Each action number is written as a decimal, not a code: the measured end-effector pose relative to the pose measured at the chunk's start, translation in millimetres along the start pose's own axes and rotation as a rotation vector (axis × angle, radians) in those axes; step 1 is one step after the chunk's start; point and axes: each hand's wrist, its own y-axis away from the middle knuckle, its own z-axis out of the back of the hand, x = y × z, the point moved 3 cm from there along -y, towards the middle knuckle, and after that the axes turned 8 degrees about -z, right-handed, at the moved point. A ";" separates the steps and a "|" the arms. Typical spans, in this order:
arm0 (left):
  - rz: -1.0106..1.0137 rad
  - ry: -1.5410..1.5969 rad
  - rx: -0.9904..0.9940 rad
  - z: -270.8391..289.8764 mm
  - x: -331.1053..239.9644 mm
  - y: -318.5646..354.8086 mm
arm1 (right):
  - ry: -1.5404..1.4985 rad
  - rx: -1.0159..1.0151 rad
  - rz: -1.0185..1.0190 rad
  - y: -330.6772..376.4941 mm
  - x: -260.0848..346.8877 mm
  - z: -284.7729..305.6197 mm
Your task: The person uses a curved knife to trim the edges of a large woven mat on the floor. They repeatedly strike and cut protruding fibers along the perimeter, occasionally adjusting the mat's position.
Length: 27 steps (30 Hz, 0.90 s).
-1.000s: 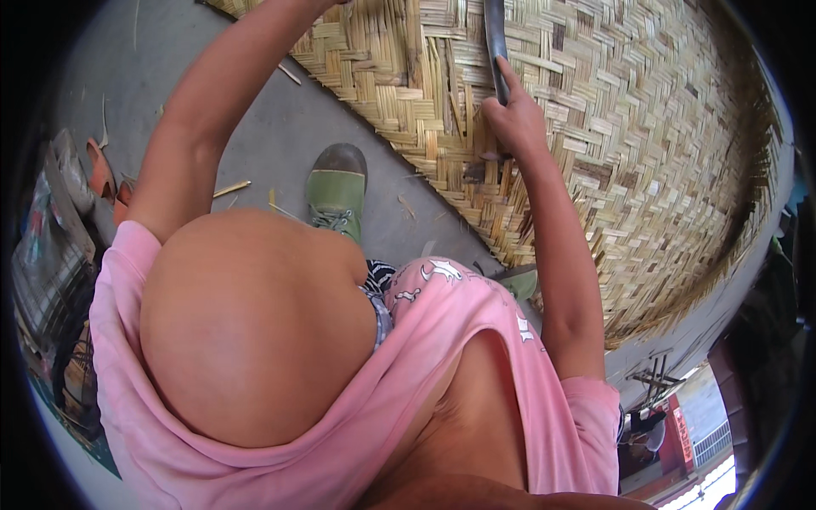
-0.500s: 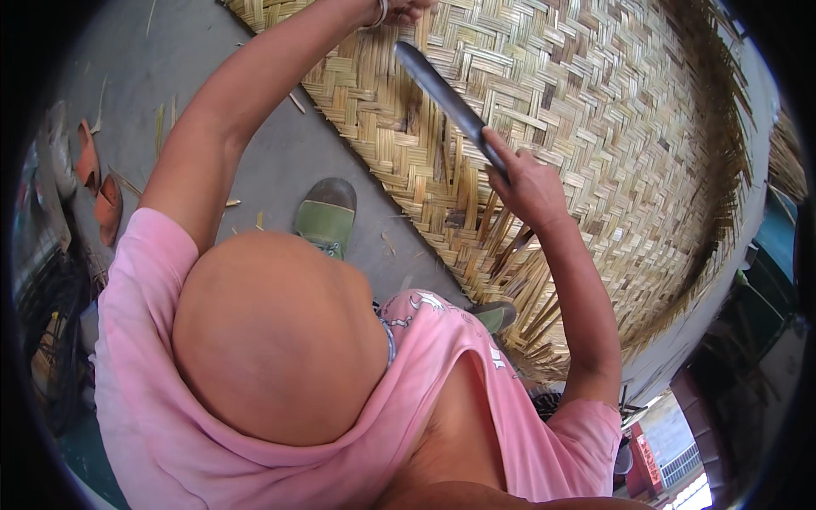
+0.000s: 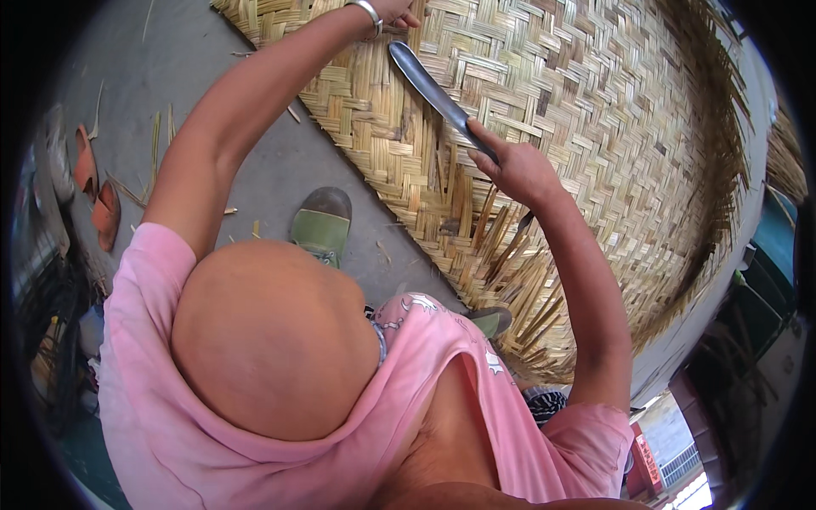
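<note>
In my right hand (image 3: 520, 168) is a long, narrow metal tool (image 3: 429, 85), dark, slightly hollowed and rounded at its tip. The fingers wrap its near end, with one stretched along it. Its tip points up and left, over the woven mat (image 3: 586, 127) of pale, flat plant strips. My left hand (image 3: 393, 10), with a silver bracelet (image 3: 367, 12) at the wrist, is at the upper picture edge, over the mat beyond the tool's tip. Most of its fingers are cut off, so its grip is unclear. Loose strip ends (image 3: 501, 246) stick up below my right hand.
The mat's far right side curls up into a ragged rim (image 3: 735, 170). Grey floor (image 3: 280, 153) with strip scraps lies at left, with orange slippers (image 3: 104, 212) on it. My green shoe (image 3: 321, 223) stands beside the mat's edge. Dark clutter fills the far left.
My right hand has moved slightly up and left, still holding the metal tool. My left hand has come slightly left, and more of its bracelet shows. The mat looks nearly unchanged.
</note>
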 end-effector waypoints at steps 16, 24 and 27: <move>-0.926 -0.726 0.393 -133.0 -80.9 191.0 | -0.294 -0.227 0.192 -42.0 -39.4 -70.0; 0.104 -0.072 0.267 -46.9 -18.5 182.1 | -0.413 -0.280 -0.003 50.9 -20.0 -43.9; 0.211 0.030 0.378 -62.7 13.7 212.4 | -0.586 -0.248 -0.055 77.6 -22.7 -37.3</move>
